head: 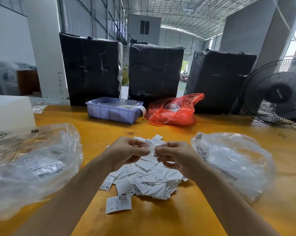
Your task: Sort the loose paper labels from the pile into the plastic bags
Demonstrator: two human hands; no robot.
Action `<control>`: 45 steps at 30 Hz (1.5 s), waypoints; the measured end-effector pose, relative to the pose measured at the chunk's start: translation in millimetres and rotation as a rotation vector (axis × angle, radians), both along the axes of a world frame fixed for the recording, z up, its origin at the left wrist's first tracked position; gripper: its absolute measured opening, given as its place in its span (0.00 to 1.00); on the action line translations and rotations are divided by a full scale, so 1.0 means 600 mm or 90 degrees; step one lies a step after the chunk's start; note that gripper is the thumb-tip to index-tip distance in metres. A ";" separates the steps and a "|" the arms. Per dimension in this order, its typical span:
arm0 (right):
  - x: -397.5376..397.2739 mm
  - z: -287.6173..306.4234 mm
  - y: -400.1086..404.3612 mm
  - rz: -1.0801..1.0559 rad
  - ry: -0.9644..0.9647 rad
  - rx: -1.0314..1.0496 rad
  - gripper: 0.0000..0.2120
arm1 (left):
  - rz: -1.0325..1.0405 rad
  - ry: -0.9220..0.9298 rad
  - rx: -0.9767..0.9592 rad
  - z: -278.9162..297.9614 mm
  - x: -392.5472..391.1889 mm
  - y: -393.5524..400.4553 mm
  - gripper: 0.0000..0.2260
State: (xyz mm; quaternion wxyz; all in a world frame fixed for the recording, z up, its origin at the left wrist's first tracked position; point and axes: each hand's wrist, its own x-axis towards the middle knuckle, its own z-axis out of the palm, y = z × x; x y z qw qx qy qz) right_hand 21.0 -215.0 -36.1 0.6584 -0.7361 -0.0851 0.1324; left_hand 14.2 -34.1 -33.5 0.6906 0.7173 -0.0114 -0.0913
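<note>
Head view. Both hands raised just above the far half of the label pile (143,174), which lies on the yellow surface (186,215) directly below and between the forearms.

Left hand (126,151): fingers curled, grip pinching one end of a small pale label (152,145). Right hand (175,156): fingers curled likewise, grip pinching the other end of the same piece. The label spans the narrow gap between the two grips; it is motion-blurred, so print and size mark are unreadable.

Pile: white paper labels, loosely heaped, several showing "XS" or "S". One single label (118,204) marked "S" lies apart from the pile on the near side.

Clear plastic bag, left (33,167): lies on the surface well left of the left hand, some labels visible inside. Clear plastic bag, right (236,164): lies just right of the right hand, printed slips visible inside.

Farther back: blue plastic tray (113,111), red plastic bag (174,111), three black-wrapped bales (154,70) standing behind them, a black fan (276,92) at far right.
</note>
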 end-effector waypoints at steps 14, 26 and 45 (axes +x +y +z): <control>0.008 -0.017 0.002 -0.011 0.018 0.065 0.09 | 0.000 -0.041 0.005 -0.009 -0.002 -0.018 0.25; 0.028 -0.081 0.023 -0.014 -0.406 -0.521 0.27 | 0.184 -0.045 -0.132 -0.025 0.019 0.022 0.05; 0.028 -0.032 0.003 -0.103 -0.162 -0.023 0.12 | 0.193 -0.060 -0.049 -0.037 0.026 0.023 0.06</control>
